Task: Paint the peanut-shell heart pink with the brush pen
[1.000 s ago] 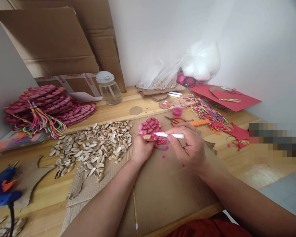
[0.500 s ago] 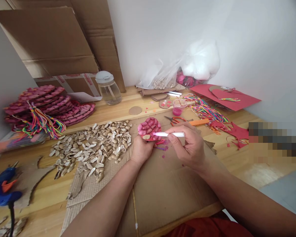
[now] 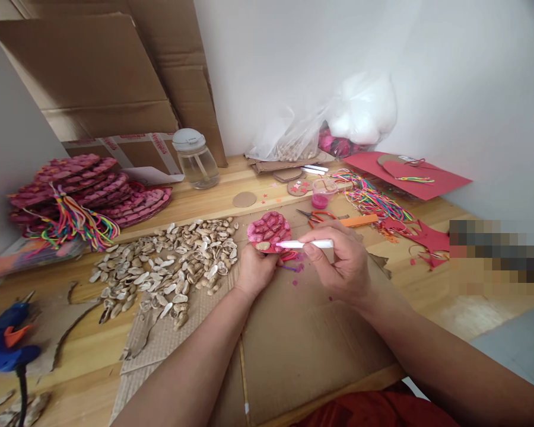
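Shells, most of them pink, covered the disc [image 3: 270,225], which sat in the left hand [image 3: 256,271] above the cardboard [image 3: 311,338]. One shell [image 3: 263,245] at its lower edge was plain tan. The left fingers pinched the disc by that edge, partly hidden beneath it. In the right hand [image 3: 342,261], thumb and fingers pinched a white pen [image 3: 309,244]; its pink tip was at the shells just beside the tan one, though whether it touched could not be told. Pink and purple marks spotted the cardboard near the disc.

Just beyond lay orange-handled pliers [image 3: 312,218], an orange strip [image 3: 360,220] and a clear cup [image 3: 323,194] of pink liquid. Loose peanut shells [image 3: 169,261] spread left of the disc, and bright cords [image 3: 378,198] lay to the right on the wooden surface [image 3: 226,201].

Farther right, a brown piece on red paper [image 3: 445,182] bore a small white label [image 3: 408,158], too small to read. At far left stood a stack [image 3: 71,178] of pink shell-covered pieces, with a blue glue gun [image 3: 9,338] nearer. Behind the lidded bottle [image 3: 199,165], a box's tape [image 3: 158,142] carried red print, also illegible.
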Demonstrator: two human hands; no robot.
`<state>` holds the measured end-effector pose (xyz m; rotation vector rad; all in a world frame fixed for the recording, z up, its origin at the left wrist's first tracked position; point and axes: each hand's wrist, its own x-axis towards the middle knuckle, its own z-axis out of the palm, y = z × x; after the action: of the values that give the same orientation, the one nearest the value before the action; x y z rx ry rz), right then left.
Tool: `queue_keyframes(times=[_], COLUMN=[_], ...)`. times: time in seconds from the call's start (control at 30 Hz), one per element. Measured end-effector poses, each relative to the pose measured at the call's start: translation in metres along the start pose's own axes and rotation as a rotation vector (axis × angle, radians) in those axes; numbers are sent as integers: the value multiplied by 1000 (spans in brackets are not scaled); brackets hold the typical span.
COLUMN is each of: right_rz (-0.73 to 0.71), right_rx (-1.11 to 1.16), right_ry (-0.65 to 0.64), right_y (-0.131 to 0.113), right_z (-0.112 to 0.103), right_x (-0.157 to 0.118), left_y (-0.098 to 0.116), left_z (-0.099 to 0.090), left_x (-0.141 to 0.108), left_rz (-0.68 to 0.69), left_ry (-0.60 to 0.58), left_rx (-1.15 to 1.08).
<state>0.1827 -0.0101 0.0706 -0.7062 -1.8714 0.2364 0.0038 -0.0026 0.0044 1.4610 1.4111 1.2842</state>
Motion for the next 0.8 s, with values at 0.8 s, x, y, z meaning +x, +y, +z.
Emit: queue_keyframes(times=[0.8], right_rz=[3], right_rx=[51], right_ry=[-16], right_y=[1], right_z=[0], right_x=[1], left_y=[4], left_z=[-1], left_x=[-1], left_rz=[35], left_ry=[-4], left_rx=[42])
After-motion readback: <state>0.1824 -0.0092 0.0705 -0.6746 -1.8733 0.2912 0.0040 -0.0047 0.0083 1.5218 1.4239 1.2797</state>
